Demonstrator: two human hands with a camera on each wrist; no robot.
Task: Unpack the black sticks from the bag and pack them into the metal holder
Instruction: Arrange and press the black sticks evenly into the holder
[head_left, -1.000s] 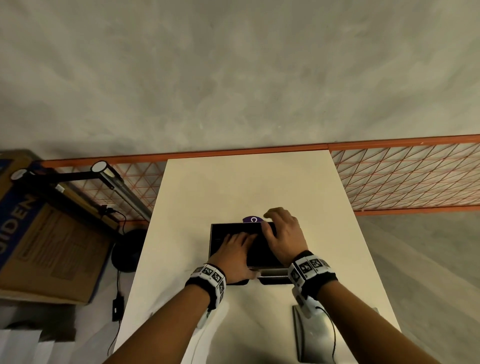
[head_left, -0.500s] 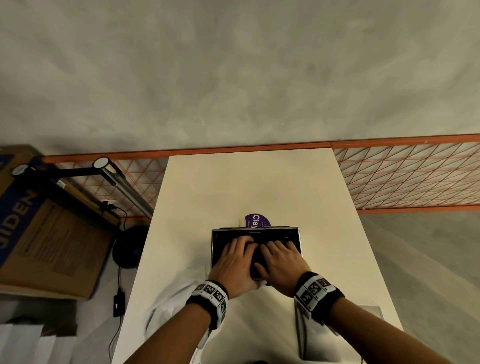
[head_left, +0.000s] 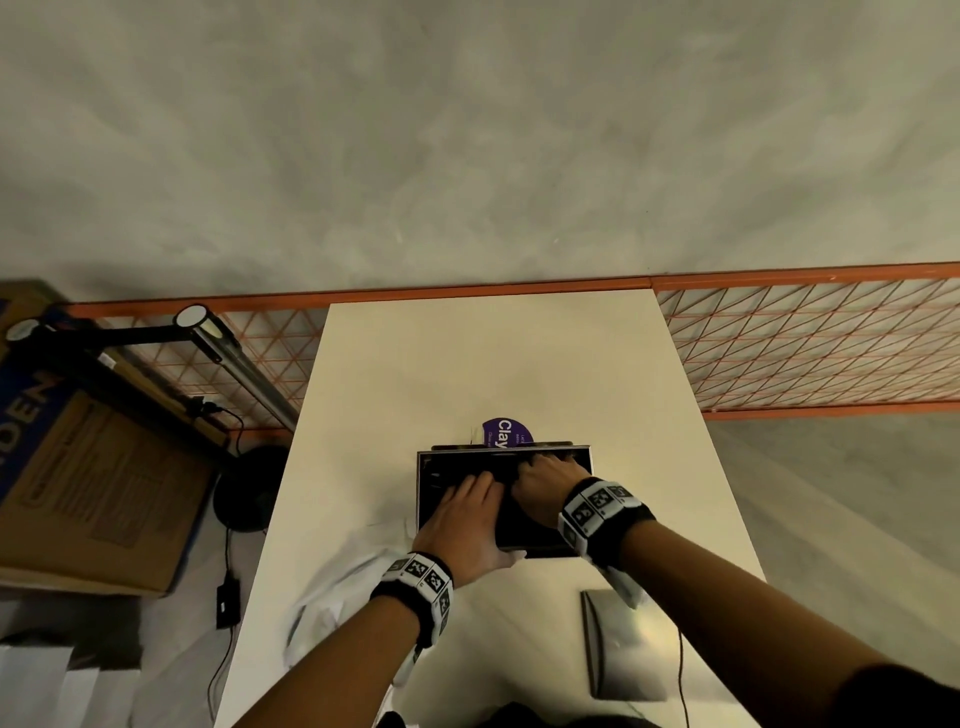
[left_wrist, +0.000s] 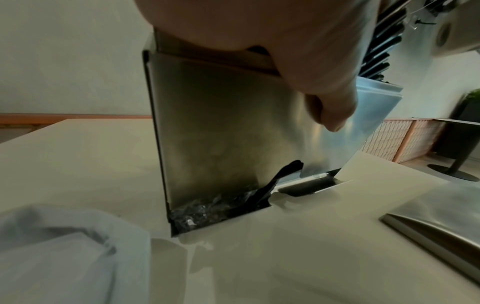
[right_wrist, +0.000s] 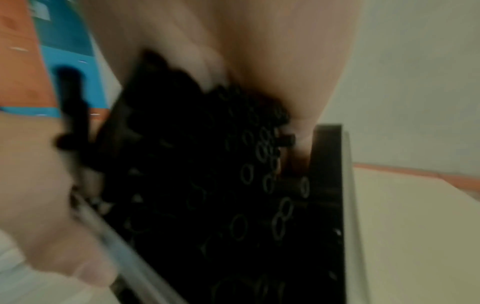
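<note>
The metal holder (head_left: 423, 499) stands upright in the middle of the white table (head_left: 467, 364), packed with black sticks (head_left: 452, 475) whose hollow ends (right_wrist: 241, 174) face up. My left hand (head_left: 475, 491) lies on the stick ends with its fingers stretched forward, and its thumb (left_wrist: 335, 115) hangs down the holder's front wall (left_wrist: 221, 133). At the far right corner my right hand (head_left: 545, 467) digs its curled fingers (right_wrist: 197, 55) into the bundle and grips a bunch of sticks against the thumb. A crumpled pale bag (head_left: 332, 597) lies at the near left (left_wrist: 64, 246).
A flat metal plate (head_left: 623, 649) lies on the table near my right forearm. A purple round label (head_left: 501, 434) lies just behind the holder. Left of the table are a black lamp (head_left: 208, 332) and a cardboard box (head_left: 78, 467). An orange mesh rail (head_left: 805, 353) runs behind.
My right hand came off the holder's far rim, dropped onto the sticks beside the left hand, then shifted to the far right corner. The left hand stayed on the holder.
</note>
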